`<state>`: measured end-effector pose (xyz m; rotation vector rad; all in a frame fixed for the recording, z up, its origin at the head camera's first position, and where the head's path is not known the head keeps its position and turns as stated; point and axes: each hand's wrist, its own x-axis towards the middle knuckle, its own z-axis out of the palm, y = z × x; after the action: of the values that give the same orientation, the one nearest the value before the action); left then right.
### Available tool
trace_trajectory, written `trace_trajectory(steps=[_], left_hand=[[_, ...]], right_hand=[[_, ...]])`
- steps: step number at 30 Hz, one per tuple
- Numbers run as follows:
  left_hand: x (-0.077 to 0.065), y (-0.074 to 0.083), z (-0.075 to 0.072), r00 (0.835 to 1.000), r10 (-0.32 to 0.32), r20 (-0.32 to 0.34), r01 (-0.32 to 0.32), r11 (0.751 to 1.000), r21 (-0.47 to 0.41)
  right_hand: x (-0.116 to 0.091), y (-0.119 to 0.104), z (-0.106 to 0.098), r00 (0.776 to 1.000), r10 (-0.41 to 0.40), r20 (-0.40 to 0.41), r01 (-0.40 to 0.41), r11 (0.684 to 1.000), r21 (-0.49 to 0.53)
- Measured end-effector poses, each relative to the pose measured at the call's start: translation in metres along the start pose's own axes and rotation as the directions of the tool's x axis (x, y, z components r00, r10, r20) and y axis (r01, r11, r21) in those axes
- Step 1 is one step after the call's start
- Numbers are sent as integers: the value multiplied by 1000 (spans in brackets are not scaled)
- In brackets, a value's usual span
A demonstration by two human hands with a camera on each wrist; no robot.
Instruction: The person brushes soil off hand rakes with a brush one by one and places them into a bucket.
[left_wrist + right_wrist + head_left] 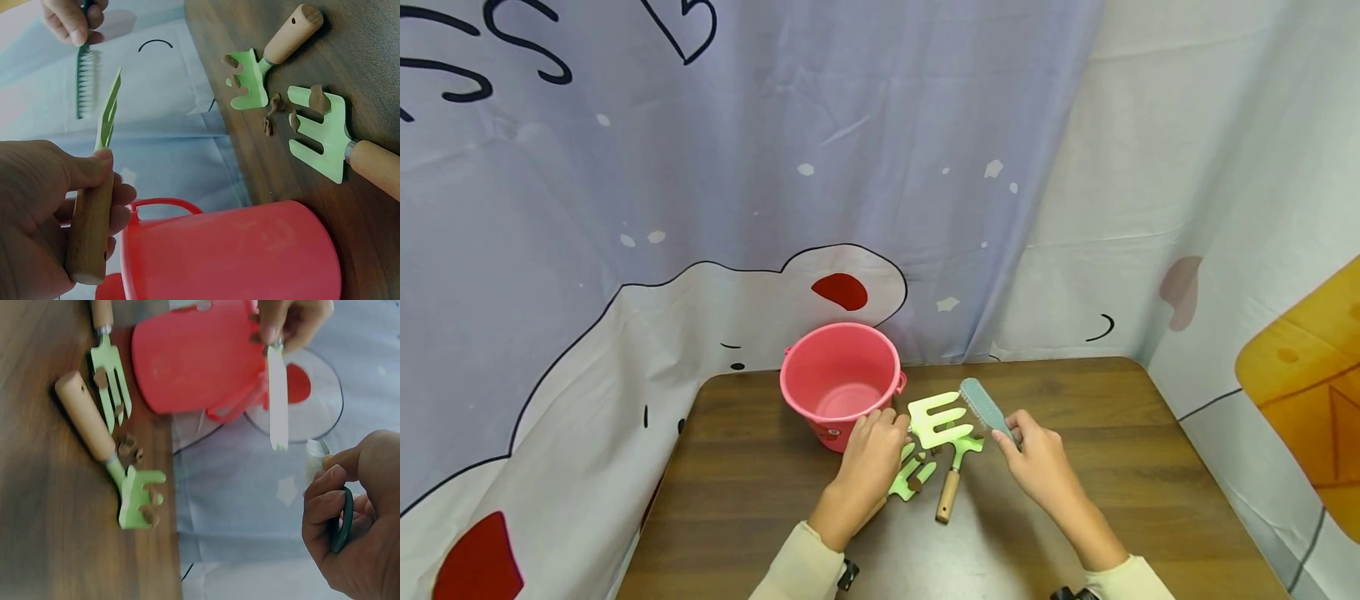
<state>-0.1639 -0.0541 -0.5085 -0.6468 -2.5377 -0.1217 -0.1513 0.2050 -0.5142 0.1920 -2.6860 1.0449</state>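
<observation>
My left hand grips the wooden handle of a light green garden fork, its tines raised above the table beside the bucket. In my right hand is a brush with a green handle and white bristles. The brush head points toward the fork's tines, close beside them. Below the hands, a small green hand rake with a wooden handle lies on the table. A second green garden fork lies next to it, partly behind my left hand in the head view. Brown clumps stick to both.
A pink bucket stands at the back of the brown wooden table, just beyond my left hand. Loose brown bits lie between the two tools on the table. A printed curtain hangs behind the table.
</observation>
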Motion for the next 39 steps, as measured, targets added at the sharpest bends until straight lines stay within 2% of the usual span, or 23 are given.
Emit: trace_trajectory(steps=[9,13,20,30,39], left_hand=[[1,1,3,1000,-14,2,14,1000,-7],[1,3,3,1000,-15,19,15,1000,-8],[1,4,2,1000,-14,11,14,1000,-12],[1,4,1,1000,8,23,-8,1000,4],[-3,3,3,999,30,-30,-30,1000,1]], right_hand=[[-10,-25,14,992,-126,-16,125,992,-22],[-13,-32,21,989,-147,-4,147,989,6],[-15,-40,33,987,-162,21,161,985,55],[-7,-29,38,981,-190,-30,190,982,-6],[-1,-15,34,991,-135,-11,135,991,0]])
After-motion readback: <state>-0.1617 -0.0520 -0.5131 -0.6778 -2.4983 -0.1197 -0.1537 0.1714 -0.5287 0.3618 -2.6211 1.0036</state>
